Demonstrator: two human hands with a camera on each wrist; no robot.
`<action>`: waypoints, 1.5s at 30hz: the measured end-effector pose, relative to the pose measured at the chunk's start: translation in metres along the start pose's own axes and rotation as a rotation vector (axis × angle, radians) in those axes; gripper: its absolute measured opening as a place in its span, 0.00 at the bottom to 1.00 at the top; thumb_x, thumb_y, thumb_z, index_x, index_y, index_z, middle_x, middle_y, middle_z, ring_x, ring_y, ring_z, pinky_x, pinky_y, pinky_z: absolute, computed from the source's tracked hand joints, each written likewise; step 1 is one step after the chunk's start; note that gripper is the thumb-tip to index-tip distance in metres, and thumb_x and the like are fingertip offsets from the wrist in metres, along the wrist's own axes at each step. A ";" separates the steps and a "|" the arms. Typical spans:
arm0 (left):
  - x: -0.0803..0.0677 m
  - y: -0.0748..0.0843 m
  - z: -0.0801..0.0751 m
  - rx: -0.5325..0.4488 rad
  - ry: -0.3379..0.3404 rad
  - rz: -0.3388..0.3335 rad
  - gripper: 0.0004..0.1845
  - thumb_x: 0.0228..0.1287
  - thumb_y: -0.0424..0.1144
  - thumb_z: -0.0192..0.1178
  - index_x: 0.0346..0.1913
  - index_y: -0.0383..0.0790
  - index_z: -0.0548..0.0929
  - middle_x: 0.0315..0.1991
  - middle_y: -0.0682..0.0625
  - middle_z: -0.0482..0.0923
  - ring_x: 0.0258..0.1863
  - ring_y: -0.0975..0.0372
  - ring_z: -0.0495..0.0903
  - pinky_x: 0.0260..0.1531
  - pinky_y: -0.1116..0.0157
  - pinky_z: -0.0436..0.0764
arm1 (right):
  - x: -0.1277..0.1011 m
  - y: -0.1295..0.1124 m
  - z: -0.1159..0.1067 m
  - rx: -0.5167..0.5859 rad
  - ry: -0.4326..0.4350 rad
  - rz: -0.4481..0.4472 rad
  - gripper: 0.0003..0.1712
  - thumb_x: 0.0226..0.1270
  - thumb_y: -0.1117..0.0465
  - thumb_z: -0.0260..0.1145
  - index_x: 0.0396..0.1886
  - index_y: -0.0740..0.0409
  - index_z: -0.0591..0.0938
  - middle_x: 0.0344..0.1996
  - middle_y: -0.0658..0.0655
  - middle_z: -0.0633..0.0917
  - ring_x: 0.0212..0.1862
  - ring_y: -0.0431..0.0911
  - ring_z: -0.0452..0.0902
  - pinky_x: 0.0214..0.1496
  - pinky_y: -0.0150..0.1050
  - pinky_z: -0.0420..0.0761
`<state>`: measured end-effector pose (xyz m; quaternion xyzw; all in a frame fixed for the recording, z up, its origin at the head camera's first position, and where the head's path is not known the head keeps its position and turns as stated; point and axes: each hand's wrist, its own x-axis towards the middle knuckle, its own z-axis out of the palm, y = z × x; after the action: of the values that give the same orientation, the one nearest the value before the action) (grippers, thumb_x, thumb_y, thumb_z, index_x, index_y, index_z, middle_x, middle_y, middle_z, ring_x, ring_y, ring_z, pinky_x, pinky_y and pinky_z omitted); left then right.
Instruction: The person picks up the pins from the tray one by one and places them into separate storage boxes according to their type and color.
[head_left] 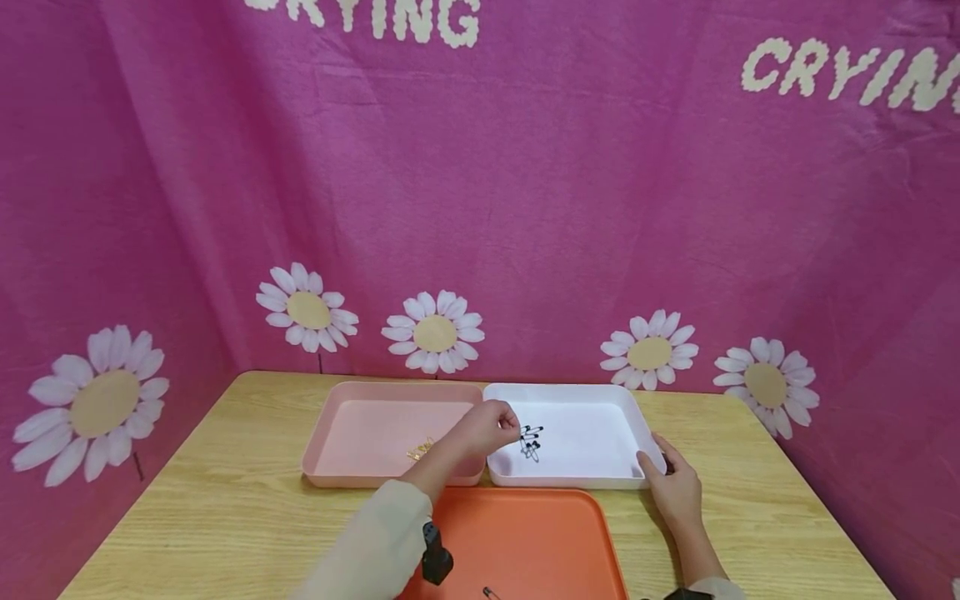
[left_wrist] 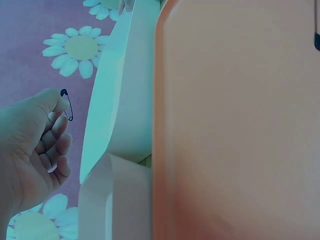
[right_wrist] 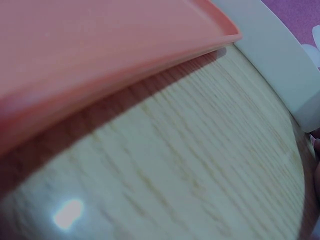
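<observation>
My left hand (head_left: 487,429) is over the left side of the white tray (head_left: 588,429). In the left wrist view its thumb and index finger pinch a black safety pin (left_wrist: 69,106), the other fingers loosely curled. Under that hand, several black safety pins (head_left: 530,448) lie in a small pile in the white tray. At the tray's right front corner my right hand (head_left: 677,490) grips the wall, thumb at the rim and fingers along the outside. Only a sliver of this hand shows at the edge of the right wrist view.
A pink tray (head_left: 360,429) stands left of the white one, with several gold-coloured safety pins (head_left: 420,450) in it, partly behind my left arm. Nearer me lies an orange tray (head_left: 532,533) with a black safety pin (head_left: 491,593). All stand on a wooden table (head_left: 225,500) before a pink curtain.
</observation>
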<state>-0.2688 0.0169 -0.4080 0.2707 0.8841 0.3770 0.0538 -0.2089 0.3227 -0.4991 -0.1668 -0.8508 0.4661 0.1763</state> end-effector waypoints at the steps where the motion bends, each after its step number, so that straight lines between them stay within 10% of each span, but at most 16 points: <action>1: 0.001 0.001 0.001 0.003 0.007 -0.013 0.02 0.57 0.33 0.58 0.30 0.39 0.80 0.24 0.55 0.72 0.26 0.66 0.69 0.31 0.72 0.70 | 0.000 0.000 0.000 -0.006 0.009 -0.002 0.34 0.63 0.47 0.61 0.66 0.57 0.69 0.63 0.67 0.70 0.66 0.58 0.64 0.66 0.52 0.63; 8: 0.008 -0.001 0.014 -0.021 0.053 -0.134 0.01 0.57 0.34 0.59 0.30 0.41 0.78 0.24 0.54 0.71 0.28 0.64 0.69 0.30 0.69 0.70 | 0.000 0.001 0.001 -0.006 0.011 -0.011 0.33 0.64 0.48 0.61 0.66 0.57 0.69 0.62 0.68 0.71 0.64 0.56 0.66 0.65 0.50 0.64; 14: 0.011 -0.008 0.022 -0.001 0.108 -0.127 0.02 0.57 0.34 0.59 0.29 0.40 0.78 0.24 0.54 0.72 0.26 0.64 0.69 0.31 0.69 0.71 | -0.001 0.000 0.001 -0.004 0.025 -0.023 0.32 0.63 0.49 0.61 0.64 0.56 0.71 0.59 0.67 0.75 0.61 0.53 0.69 0.52 0.26 0.64; 22: 0.016 -0.011 0.030 0.049 0.168 -0.135 0.03 0.55 0.35 0.60 0.27 0.42 0.80 0.21 0.56 0.73 0.27 0.65 0.70 0.34 0.68 0.71 | -0.001 -0.002 0.000 0.017 0.013 -0.034 0.32 0.64 0.50 0.61 0.65 0.59 0.70 0.63 0.68 0.71 0.65 0.57 0.65 0.65 0.49 0.64; 39: 0.021 -0.009 0.049 0.211 0.221 -0.186 0.02 0.57 0.41 0.61 0.29 0.49 0.82 0.25 0.60 0.74 0.34 0.64 0.68 0.43 0.61 0.64 | -0.001 -0.002 0.001 -0.022 0.044 -0.036 0.31 0.63 0.50 0.62 0.64 0.57 0.72 0.59 0.67 0.75 0.60 0.54 0.70 0.55 0.34 0.66; 45: 0.021 -0.008 0.053 0.233 0.224 -0.143 0.02 0.58 0.40 0.62 0.29 0.48 0.82 0.24 0.59 0.73 0.34 0.63 0.69 0.48 0.57 0.66 | -0.001 -0.001 0.001 -0.020 0.028 -0.027 0.31 0.64 0.48 0.61 0.65 0.56 0.71 0.59 0.67 0.75 0.61 0.54 0.69 0.60 0.44 0.66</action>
<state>-0.2743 0.0566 -0.4492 0.1677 0.9393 0.2950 -0.0500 -0.2083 0.3209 -0.4984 -0.1636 -0.8550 0.4529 0.1927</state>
